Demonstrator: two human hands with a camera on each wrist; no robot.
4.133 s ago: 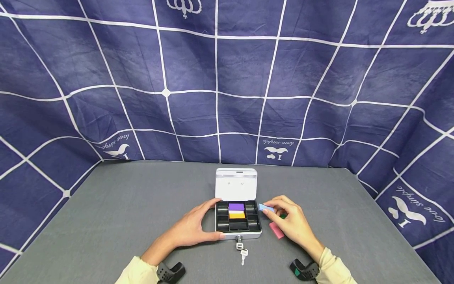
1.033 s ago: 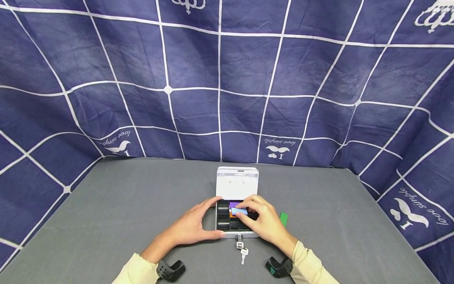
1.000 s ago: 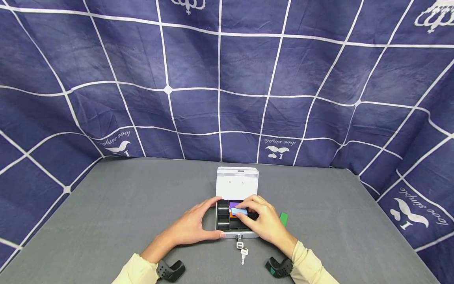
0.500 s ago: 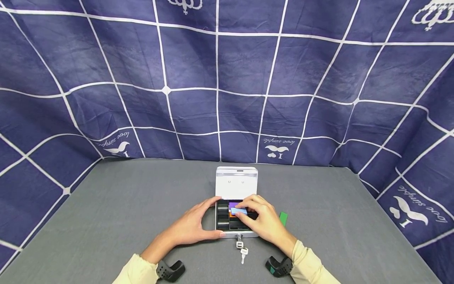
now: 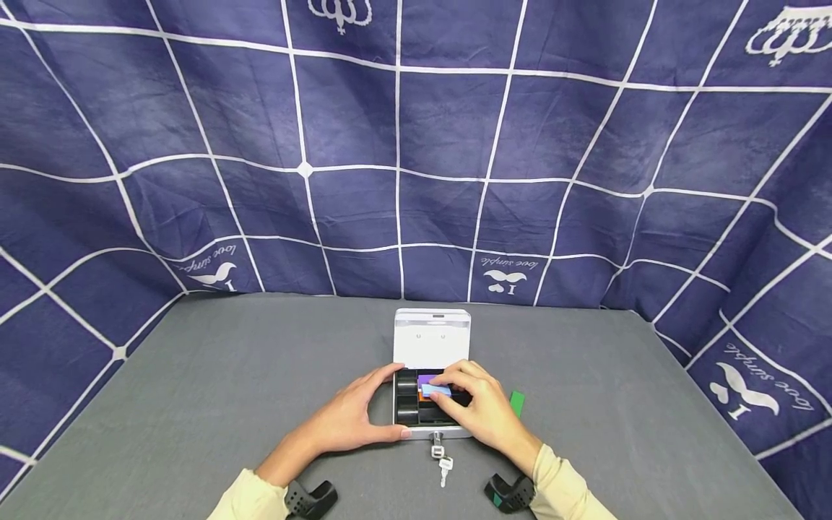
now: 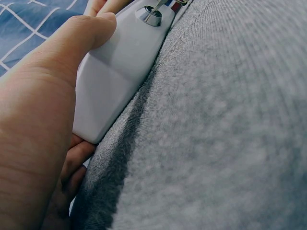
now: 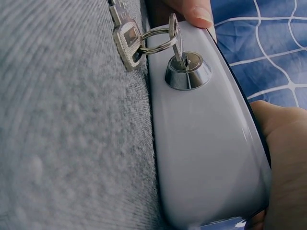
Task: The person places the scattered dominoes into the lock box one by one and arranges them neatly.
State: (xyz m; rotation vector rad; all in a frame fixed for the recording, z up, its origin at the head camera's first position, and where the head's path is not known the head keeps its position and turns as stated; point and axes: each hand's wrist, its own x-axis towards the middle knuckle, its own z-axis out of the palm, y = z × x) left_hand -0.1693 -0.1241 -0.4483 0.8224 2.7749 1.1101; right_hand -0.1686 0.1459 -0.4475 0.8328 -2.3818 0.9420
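A small white cash box (image 5: 422, 433) stands on the table, lid (image 5: 432, 350) raised, its black tray (image 5: 408, 413) showing. My left hand (image 5: 354, 415) grips the box's left side, thumb on the front, fingers reaching to the back corner. Between thumb and fingers my right hand (image 5: 484, 408) pinches a light blue block (image 5: 435, 391) over the tray's middle column. A purple block (image 5: 425, 378) and an orange block (image 5: 424, 396) partly show below it. The right hand covers the tray's right side. Keys (image 7: 129, 40) hang on a ring from the front lock (image 7: 188, 72).
To the right of the box lies a green block (image 5: 517, 402), partly behind my right hand. Grey cloth (image 5: 260, 375) covers the table. A dark blue curtain (image 5: 351, 209) with white lines hangs at the back and sides.
Over about four seconds my right hand has carried the light blue block leftward over the tray. The pink block seen earlier is now hidden. Both hands have held almost still during the last second.
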